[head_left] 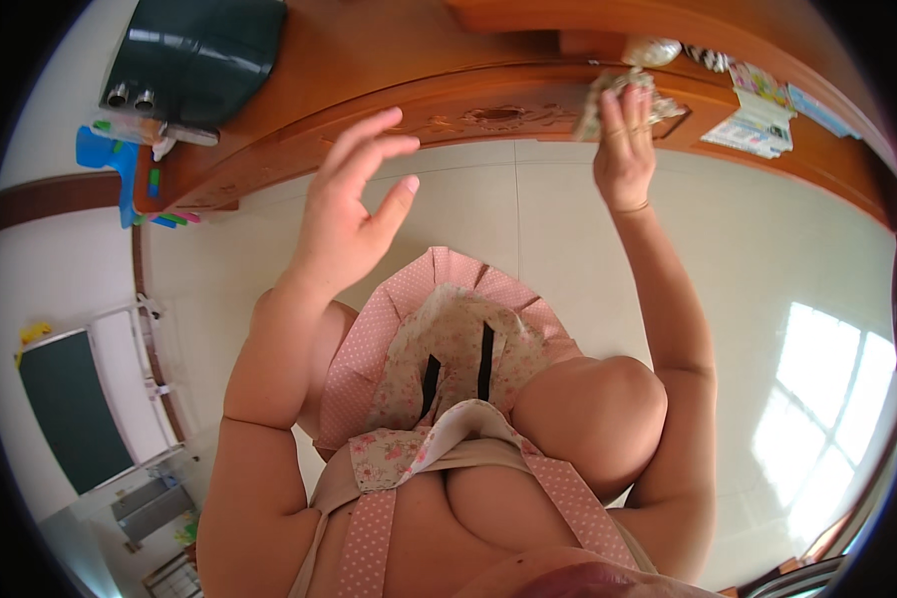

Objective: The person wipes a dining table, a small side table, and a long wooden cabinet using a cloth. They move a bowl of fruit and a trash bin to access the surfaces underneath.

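My right hand [626, 153] lies with its fingers stretched over a crumpled patterned cloth [592, 112], at the front of a brown wooden cabinet [389, 86]. Part of the cloth is hidden under the fingers, and its edge is blurred. Carved relief [497, 114] decorates the cabinet front, left of the cloth. My left hand [355, 202] hangs in the air before the cabinet, fingers spread, holding nothing. Below both hands is a pink dotted apron [441, 273] with a floral middle, spread over my bent knees.
Printed papers [751, 127] hang over the cabinet edge at the right, near a pale shiny packet [650, 52]. A dark glossy object [194, 60] stands at the top left. Beside the cabinet's left end is a blue plastic object [108, 153]. Pale tiles [725, 254] cover the floor.
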`<move>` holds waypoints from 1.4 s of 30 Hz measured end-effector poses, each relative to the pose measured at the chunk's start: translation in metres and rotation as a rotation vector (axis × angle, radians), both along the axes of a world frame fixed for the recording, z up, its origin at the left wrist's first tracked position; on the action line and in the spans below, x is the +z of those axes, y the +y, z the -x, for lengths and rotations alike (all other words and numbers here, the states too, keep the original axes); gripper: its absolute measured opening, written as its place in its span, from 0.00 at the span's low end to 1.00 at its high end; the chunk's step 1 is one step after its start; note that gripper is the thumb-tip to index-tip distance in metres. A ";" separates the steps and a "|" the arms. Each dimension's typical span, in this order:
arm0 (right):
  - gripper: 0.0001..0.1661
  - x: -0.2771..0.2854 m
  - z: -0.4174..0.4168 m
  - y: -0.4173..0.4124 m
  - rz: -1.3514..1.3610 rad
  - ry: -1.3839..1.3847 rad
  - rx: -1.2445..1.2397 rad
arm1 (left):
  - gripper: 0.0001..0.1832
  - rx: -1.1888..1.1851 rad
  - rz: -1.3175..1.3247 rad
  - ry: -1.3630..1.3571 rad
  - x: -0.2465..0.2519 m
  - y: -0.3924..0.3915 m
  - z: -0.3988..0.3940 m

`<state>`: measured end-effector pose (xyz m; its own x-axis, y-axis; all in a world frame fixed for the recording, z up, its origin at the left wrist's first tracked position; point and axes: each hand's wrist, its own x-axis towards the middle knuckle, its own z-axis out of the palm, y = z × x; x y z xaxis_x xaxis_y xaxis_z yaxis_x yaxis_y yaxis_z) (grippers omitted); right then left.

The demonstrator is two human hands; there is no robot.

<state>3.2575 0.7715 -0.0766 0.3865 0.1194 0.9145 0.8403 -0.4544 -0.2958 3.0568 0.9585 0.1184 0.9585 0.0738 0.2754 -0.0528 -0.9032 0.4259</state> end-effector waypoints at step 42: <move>0.30 0.121 0.007 0.307 0.876 0.426 -0.184 | 0.49 1.302 0.968 -0.215 -0.058 0.175 -0.055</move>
